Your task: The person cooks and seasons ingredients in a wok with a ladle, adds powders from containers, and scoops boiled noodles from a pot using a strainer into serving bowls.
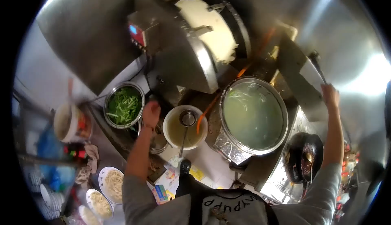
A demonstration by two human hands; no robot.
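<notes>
My right hand, raised at the right, is closed around the slim handle of a long tool with a dark, rounded end. The blurred end does not show what kind of tool it is. Near the steel bowl of chopped greens, on its right side, is my left hand. Its fingers are blurred, and I cannot tell whether they touch the pot beneath. To its right stands a white tub of broth with a ladle in it. A large pot of cloudy greenish liquid stands farther right.
A round machine with a pale sheet stands at the back. A dark wok sits at the right, below my forearm. Bowls of noodles stand at lower left, below a white bucket. An orange strip hangs over the tub.
</notes>
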